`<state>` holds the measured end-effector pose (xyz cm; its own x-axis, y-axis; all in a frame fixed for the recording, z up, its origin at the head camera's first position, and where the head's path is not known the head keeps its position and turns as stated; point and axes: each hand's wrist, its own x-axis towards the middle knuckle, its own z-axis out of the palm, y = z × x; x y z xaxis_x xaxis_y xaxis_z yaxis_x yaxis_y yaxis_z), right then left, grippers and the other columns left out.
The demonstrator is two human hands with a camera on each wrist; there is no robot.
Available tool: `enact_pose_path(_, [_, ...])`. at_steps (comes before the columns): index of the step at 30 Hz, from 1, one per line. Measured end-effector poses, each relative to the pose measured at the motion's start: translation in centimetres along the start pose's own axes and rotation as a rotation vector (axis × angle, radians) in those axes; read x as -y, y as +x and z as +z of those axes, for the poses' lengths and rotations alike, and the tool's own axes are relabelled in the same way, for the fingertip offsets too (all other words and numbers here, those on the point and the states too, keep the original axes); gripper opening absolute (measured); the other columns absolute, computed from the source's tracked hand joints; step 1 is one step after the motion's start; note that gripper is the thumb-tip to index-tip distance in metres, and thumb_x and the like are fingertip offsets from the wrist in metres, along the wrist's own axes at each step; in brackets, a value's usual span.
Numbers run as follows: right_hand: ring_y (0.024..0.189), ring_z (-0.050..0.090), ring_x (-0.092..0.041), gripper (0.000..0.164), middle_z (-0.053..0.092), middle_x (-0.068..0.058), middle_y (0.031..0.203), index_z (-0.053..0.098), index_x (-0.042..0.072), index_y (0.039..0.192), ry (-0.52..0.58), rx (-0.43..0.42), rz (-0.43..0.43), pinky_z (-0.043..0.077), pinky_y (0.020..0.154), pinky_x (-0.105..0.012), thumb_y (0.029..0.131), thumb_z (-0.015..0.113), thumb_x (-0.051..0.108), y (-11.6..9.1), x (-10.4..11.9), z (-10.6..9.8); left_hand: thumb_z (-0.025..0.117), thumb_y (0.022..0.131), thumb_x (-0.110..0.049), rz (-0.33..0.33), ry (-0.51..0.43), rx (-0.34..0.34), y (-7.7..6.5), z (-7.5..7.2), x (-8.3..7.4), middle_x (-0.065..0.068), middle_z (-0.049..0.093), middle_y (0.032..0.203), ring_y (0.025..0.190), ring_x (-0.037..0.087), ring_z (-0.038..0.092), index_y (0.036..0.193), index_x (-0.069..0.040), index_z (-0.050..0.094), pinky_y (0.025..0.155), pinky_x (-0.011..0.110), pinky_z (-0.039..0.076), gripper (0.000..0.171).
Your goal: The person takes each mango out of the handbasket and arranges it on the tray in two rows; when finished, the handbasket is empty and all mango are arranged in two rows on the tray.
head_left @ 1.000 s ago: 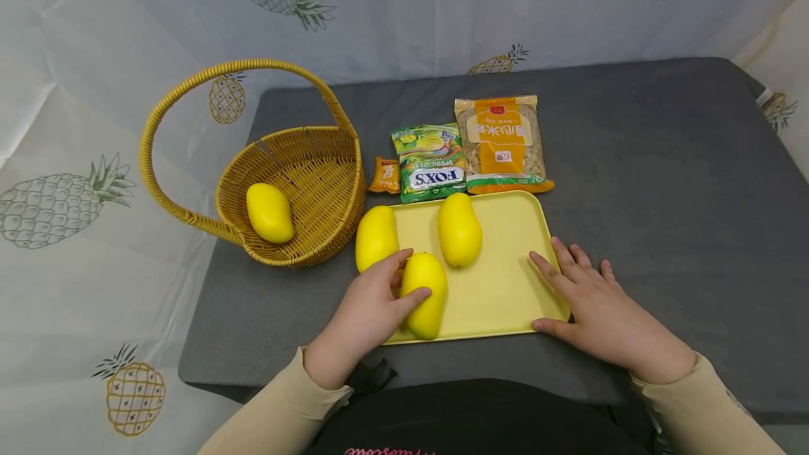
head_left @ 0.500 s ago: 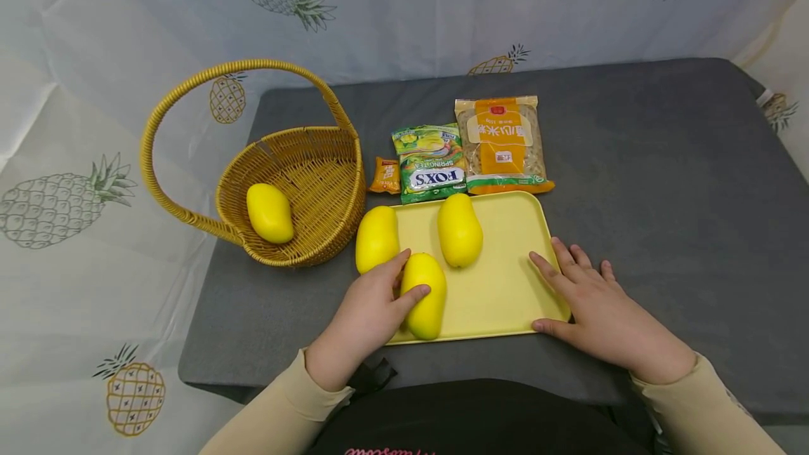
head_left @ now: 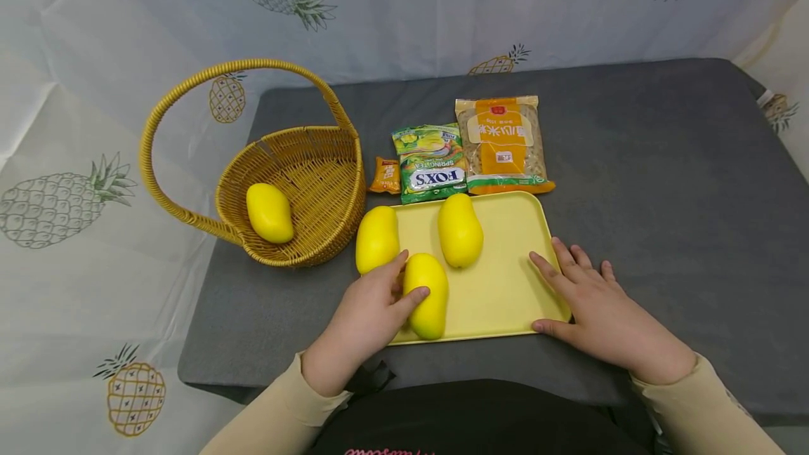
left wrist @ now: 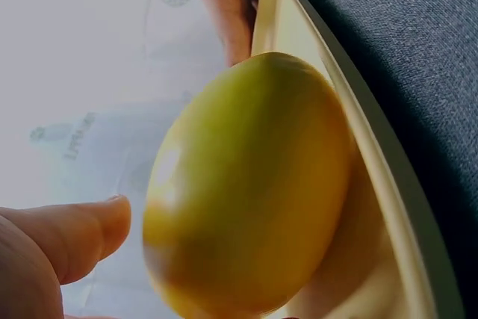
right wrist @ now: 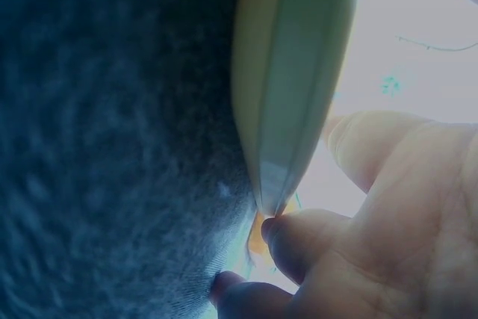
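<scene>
A yellow mango (head_left: pixel 427 297) lies lengthwise near the front left of the pale yellow tray (head_left: pixel 499 293). My left hand (head_left: pixel 369 307) is at its left side, fingers relaxed and loosely bent. In the left wrist view a gap shows between the thumb (left wrist: pixel 89 233) and the mango (left wrist: pixel 246 192); the other fingers are mostly hidden. A second mango (head_left: pixel 377 239) sits at the tray's left edge, a third mango (head_left: pixel 460 232) near its back middle. My right hand (head_left: pixel 597 307) rests spread at the tray's right edge, its fingertips touching the rim (right wrist: pixel 287 110).
A wicker basket (head_left: pixel 322 195) with a tall handle stands at left, one mango (head_left: pixel 270 213) inside. Behind the tray lie a small orange packet (head_left: pixel 385 175), a green candy bag (head_left: pixel 432 163) and a larger orange bag (head_left: pixel 502 146). Everything stands on a grey table (head_left: pixel 663 181).
My left fingertips have drawn back slightly to the left from the front mango, which has shifted a touch to the right. The right hand stays put.
</scene>
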<state>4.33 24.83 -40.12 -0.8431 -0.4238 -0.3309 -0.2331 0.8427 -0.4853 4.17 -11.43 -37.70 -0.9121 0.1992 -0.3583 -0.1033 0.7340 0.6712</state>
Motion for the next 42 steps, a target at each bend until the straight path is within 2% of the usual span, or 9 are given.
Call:
enact_pose_path(7, [0.165,0.01,-0.062,0.109,0.001,-0.021,0.186,0.024,0.024,0.178,0.002,0.003,0.004,0.009,0.121,-0.089,0.093,0.082,0.061,0.0,0.0,0.0,0.075,0.107,-0.038,0.009,-0.046,-0.045,-0.9,-0.8,0.1,0.003,0.064,0.158,0.12,0.02,0.076,0.167,-0.012,0.05,0.1,0.048,0.063,0.07])
enact_pose_path(14, [0.165,0.01,-0.062,0.109,0.001,-0.02,0.186,0.024,0.025,0.178,0.004,0.004,0.007,0.008,0.121,-0.089,0.093,0.082,0.061,0.0,-0.1,0.0,0.078,0.105,-0.031,-0.012,-0.149,-0.095,-1.8,-2.4,-0.1,0.0,0.072,0.145,0.108,0.017,0.077,0.157,-0.016,0.063,0.092,0.043,0.064,0.056])
enact_pose_path(20, [0.165,0.011,-0.062,0.109,0.001,-0.02,0.186,0.024,0.025,0.178,0.005,0.004,0.009,0.008,0.121,-0.089,0.093,0.082,0.061,-0.1,0.0,-0.1,0.073,0.107,-0.016,0.06,-0.301,-0.118,-2.4,-4.7,0.0,0.01,0.077,0.129,0.099,0.024,0.075,0.148,-0.009,0.068,0.083,0.031,0.061,0.041])
enact_pose_path(23, [0.164,0.011,-0.063,0.109,0.001,-0.021,0.186,0.025,0.025,0.178,0.003,0.004,0.01,0.009,0.12,-0.089,0.093,0.082,0.061,-0.1,0.1,-0.1,0.069,0.108,-0.006,0.12,-0.391,-0.168,-2.6,-6.0,0.3,0.02,0.075,0.122,0.098,0.028,0.075,0.143,-0.001,0.068,0.081,0.026,0.061,0.036])
enact_pose_path(26, [0.164,0.012,-0.063,0.109,0.002,-0.021,0.186,0.025,0.025,0.178,0.002,0.004,0.009,0.009,0.12,-0.09,0.093,0.082,0.062,0.0,0.1,0.0,0.067,0.108,-0.004,0.161,-0.418,-0.254,-2.8,-7.4,0.6,0.025,0.074,0.12,0.096,0.023,0.075,0.139,0.002,0.069,0.08,0.024,0.059,0.031])
enact_pose_path(29, [0.164,0.011,-0.063,0.109,0.002,-0.021,0.186,0.026,0.025,0.178,0.004,0.004,0.011,0.009,0.12,-0.09,0.093,0.082,0.062,0.0,0.1,0.0,0.067,0.109,-0.005,0.172,-0.425,-0.323,-2.9,-9.0,0.7,0.023,0.075,0.122,0.095,0.016,0.075,0.139,0.001,0.07,0.081,0.023,0.059,0.03])
enact_pose_path(35, [0.164,0.01,-0.063,0.108,0.001,-0.022,0.185,0.025,0.026,0.178,0.01,0.004,0.012,0.008,0.12,-0.09,0.093,0.082,0.062,0.0,0.2,0.0,0.064,0.112,-0.012,0.125,-0.547,-0.414,-2.2,-12.5,1.2,0.0,0.077,0.115,0.094,0.014,0.075,0.136,-0.007,0.069,0.082,0.024,0.061,0.025])
enact_pose_path(38, [0.164,0.011,-0.063,0.108,0.002,-0.022,0.185,0.026,0.025,0.178,0.009,0.003,0.013,0.009,0.12,-0.09,0.093,0.083,0.06,0.0,0.2,0.0,0.064,0.112,-0.015,0.094,-0.611,-0.452,-1.4,-14.0,1.7,-0.006,0.077,0.11,0.091,0.012,0.075,0.13,-0.013,0.07,0.078,0.023,0.061,0.019])
enact_pose_path(42, [0.163,0.013,-0.065,0.108,0.004,-0.024,0.185,0.027,0.024,0.178,-0.002,-0.005,0.013,0.01,0.119,-0.09,0.093,0.084,0.059,-0.1,0.3,0.0,0.064,0.113,-0.024,-0.006,-0.564,-0.486,-0.4,-15.8,2.3,-0.012,0.074,0.112,0.093,0.01,0.073,0.128,-0.024,0.068,0.077,0.022,0.059,0.016])
